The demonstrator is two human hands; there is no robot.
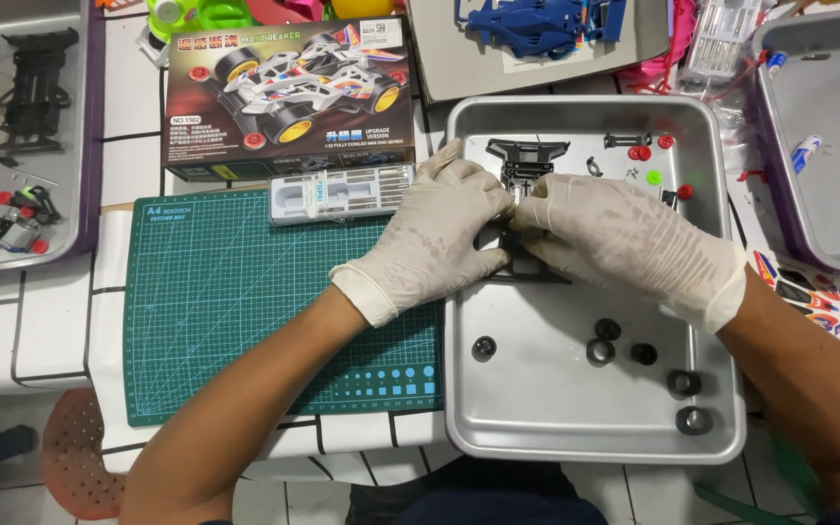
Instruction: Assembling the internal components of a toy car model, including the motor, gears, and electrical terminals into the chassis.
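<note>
Both gloved hands, left hand (437, 233) and right hand (614, 233), are pinching the black toy-car chassis (522, 165) over the metal tray (556, 428), and squeezing unevenly could be snapping its thin plastic.

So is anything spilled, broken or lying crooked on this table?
Nothing looks spilled or broken. Small black wheels lie loose in the metal tray, where both gloved hands, left hand and right hand, grip a black chassis. It looks like ordinary model-kit clutter.
</note>
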